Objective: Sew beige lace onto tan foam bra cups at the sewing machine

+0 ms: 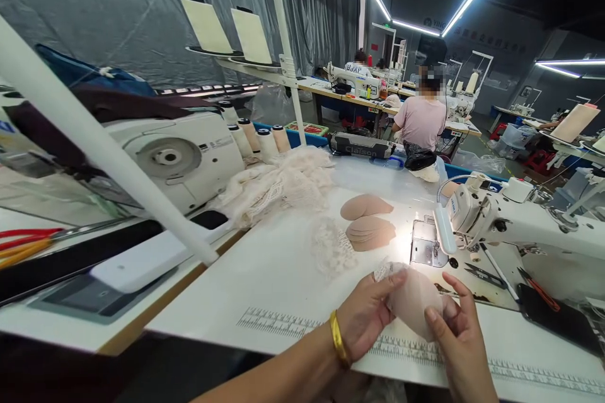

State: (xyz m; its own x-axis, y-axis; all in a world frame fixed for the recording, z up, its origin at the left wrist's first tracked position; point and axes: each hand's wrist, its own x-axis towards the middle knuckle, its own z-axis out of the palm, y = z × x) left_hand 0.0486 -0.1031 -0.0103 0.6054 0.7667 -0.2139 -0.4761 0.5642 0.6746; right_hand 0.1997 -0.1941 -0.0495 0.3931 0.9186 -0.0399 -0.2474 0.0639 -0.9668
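The left hand pinches a pale fabric piece, thumb on top and fingers beneath, with a bit of white lace showing by the thumb. The right hand holds the opposite edge narrowly between its thumb and the fingers behind, while its index finger stands stretched out, clear of the cloth. The piece lies between the two hands, just on the near side of the metal plate of the sewing machine and apparently raised off the table. Its long axis seems to slant from the plate's left corner down toward the right thumb, so it runs across the approach rather than pointing straight in; of the two hands, the right, by its index fingertip, looks nearer the plate. Left of the plate lie a fanned stack of tan pieces, another tan stack just beyond it, and loose lace; farther left and back is a cream lace heap. Right of the plate are snips, a white pen and a dark, flat object. Well beyond it, a co-worker in a pink top sits facing away.
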